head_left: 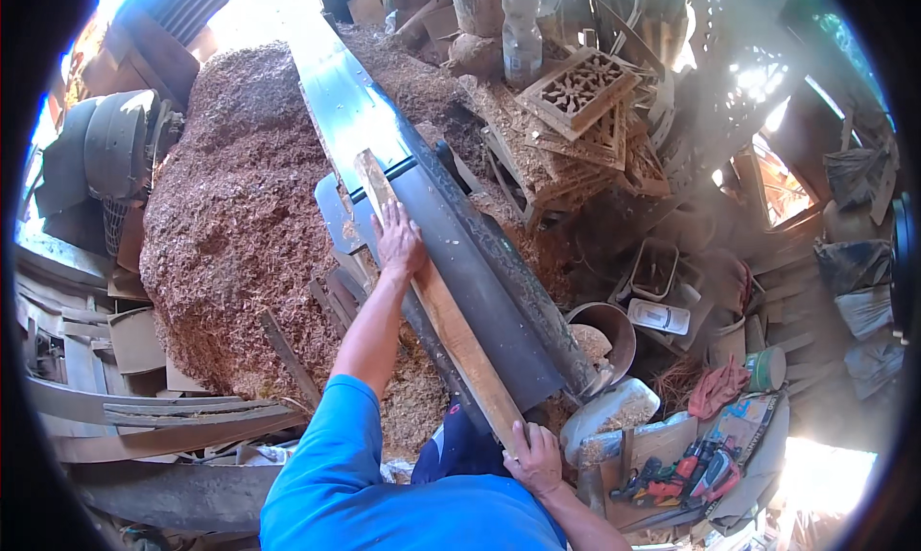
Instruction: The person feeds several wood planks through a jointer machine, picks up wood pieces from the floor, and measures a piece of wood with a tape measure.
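A long wooden board point(454, 345) lies lengthwise on the dark metal bed point(494, 297) of a jointer-like machine, whose bright outfeed table point(341, 86) stretches away to the top. My left hand point(398, 242) grips the board near its far end, fingers draped over it beside the cutter slot. Lower right, close to my body, my right hand point(532, 460) is wrapped round the board's near end.
Wood shavings point(225, 225) are heaped left of the machine. Carved panels point(576, 91) are stacked upper right. A bucket point(624, 345), a white container point(609, 417) and power tools point(686, 474) sit at right. Loose planks point(182, 417) lie lower left.
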Tool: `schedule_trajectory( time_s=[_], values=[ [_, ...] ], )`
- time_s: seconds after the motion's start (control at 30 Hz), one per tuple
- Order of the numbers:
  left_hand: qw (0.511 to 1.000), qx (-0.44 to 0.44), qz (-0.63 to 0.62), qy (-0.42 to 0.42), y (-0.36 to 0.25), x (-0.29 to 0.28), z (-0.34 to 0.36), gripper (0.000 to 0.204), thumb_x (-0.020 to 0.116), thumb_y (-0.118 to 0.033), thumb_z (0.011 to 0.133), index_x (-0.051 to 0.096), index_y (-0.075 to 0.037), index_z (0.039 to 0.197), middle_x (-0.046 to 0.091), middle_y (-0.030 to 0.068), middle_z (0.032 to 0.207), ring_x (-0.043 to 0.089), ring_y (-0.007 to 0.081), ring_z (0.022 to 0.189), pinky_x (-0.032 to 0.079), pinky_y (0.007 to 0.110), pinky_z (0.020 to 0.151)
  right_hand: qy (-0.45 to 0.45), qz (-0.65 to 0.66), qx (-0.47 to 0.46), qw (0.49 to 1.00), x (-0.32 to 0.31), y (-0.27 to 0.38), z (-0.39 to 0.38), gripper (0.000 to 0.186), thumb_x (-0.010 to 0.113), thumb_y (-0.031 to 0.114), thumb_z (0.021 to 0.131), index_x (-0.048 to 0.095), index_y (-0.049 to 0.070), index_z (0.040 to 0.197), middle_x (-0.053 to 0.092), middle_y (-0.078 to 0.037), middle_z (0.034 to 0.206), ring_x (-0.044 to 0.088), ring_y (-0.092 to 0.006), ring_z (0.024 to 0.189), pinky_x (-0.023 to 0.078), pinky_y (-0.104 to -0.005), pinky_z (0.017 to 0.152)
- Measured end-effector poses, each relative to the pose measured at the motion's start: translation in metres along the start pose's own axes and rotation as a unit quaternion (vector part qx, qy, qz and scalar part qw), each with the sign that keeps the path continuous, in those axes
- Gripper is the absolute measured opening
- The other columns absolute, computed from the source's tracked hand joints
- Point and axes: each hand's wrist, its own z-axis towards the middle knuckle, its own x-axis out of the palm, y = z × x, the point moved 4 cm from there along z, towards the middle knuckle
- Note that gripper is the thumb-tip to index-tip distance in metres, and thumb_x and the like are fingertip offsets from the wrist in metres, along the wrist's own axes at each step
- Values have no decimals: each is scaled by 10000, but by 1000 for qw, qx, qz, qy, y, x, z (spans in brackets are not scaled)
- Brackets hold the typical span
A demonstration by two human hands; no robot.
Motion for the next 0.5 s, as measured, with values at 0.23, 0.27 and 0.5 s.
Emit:
schedule_trajectory(
  time_s=[0.23, 0.27, 0.5],
  values=[
    [999, -5, 31, -34, 25, 5, 44, 600, 368, -277, 991, 370, 29, 1508, 331, 187, 1604, 230, 293, 1526, 44, 488, 1256, 2, 49, -74, 996, -37, 34, 134, 679, 727, 329, 827, 529, -29, 1370, 455, -225, 1477, 396, -403, 1405, 328, -487, 1160],
    [999, -2, 30, -35, 23, 5, 50, 600, 370, -275, 990, 371, 26, 1508, 336, 186, 1601, 233, 294, 1525, 45, 488, 1256, -7, 48, -91, 995, -28, 38, 167, 648, 691, 295, 855, 515, -45, 1378, 440, -228, 1495, 379, -399, 1423, 317, -497, 1169],
    [999, -7, 10, -51, 39, 6, 92, 587, 385, -264, 973, 419, 22, 1485, 358, 182, 1592, 253, 302, 1518, 51, 503, 1253, -19, 18, -152, 988, 67, 41, 301, 573, 539, 163, 924, 443, -101, 1423, 373, -262, 1549, 346, -418, 1452, 276, -514, 1202]
  ],
)
